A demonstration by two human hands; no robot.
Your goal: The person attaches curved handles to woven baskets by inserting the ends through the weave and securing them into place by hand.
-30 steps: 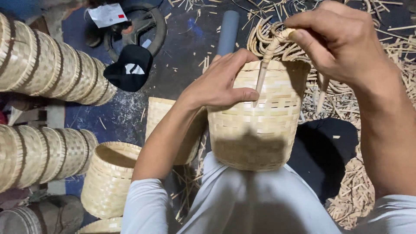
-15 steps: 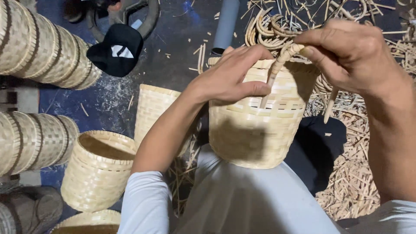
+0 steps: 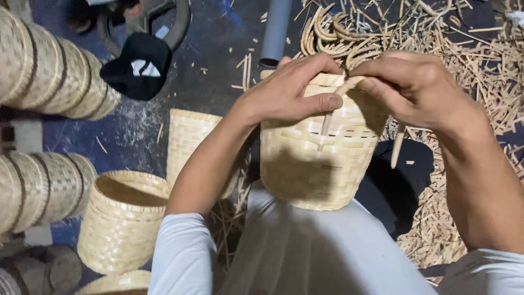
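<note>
Dark floor (image 3: 218,43) littered with bamboo scraps; on the lap sits a pale round woven bamboo basket (image 3: 316,164), left hand (image 3: 289,93) gripping its rim, right hand (image 3: 415,87) pinching a curved cane handle strip (image 3: 349,87).

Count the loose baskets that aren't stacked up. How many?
3, maybe more. One woven basket sits on the lap under the left hand and right hand. One open basket stands lower left. One tipped basket lies behind the forearm. Another rim peeks at the bottom edge.
</note>
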